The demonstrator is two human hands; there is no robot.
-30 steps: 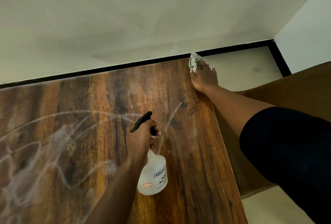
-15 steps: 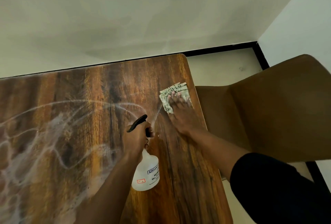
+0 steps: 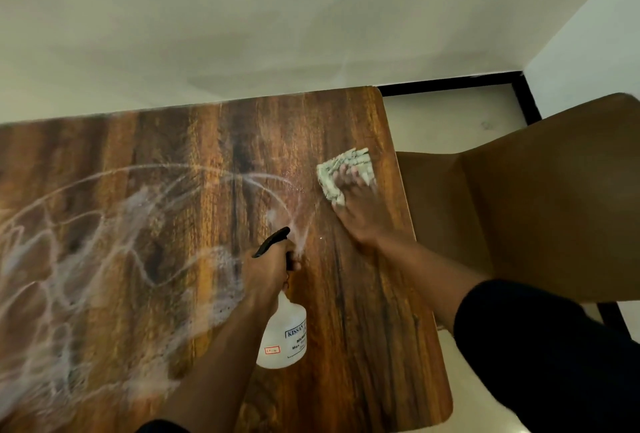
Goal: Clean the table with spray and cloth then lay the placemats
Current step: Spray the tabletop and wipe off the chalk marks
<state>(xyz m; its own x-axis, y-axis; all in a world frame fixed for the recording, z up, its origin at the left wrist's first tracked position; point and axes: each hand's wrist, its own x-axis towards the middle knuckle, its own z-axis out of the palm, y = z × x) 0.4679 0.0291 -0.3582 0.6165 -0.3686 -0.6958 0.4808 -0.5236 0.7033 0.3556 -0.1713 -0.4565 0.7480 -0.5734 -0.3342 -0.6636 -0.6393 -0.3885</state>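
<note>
Cleaning step under way: spraying from a white spray bottle (image 3: 283, 335) with left hand (image 3: 268, 268) curled round its trigger, pressing a cloth (image 3: 341, 169) flat under right hand (image 3: 360, 211), fingers straight, near the wooden table (image 3: 363, 328) right edge. Next, likely needing wiping leftward through white streaks (image 3: 104, 242). Seeing no placemats.

A plain off-white wall (image 3: 277, 17) fills the far side, meeting a second white wall (image 3: 588, 34) in the right corner. Black skirting (image 3: 450, 84) borders the pale tiled floor (image 3: 450, 121). A brown moulded chair (image 3: 536, 207) stands at the right.
</note>
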